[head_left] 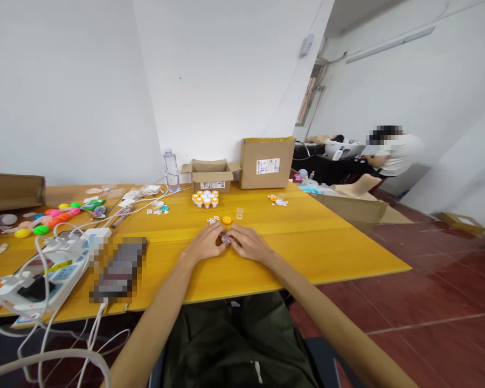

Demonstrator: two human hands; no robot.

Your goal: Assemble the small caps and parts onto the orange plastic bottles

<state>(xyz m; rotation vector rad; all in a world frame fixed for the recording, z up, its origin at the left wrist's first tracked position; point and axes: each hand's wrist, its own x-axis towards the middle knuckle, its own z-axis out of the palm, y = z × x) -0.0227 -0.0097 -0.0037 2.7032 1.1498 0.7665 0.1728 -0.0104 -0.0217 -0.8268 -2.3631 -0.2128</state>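
Near the table's front, my left hand (207,242) and my right hand (248,242) meet with their fingertips closed around a small clear plastic piece (225,239). Its exact kind is too small to make out. Just beyond the fingers lies a round orange cap (227,220). White plastic bits (213,220) are scattered left of the cap, and a clear plastic cup (240,213) stands to its right. Farther back, several small white-and-orange containers (205,199) are grouped together.
An open cardboard box (211,175), a closed carton (267,167) and a water bottle (171,170) stand along the wall. At left are power strips (67,269) with tangled cables, a phone (121,267) and colourful plastic eggs (59,218). A person (400,153) sits at far right.
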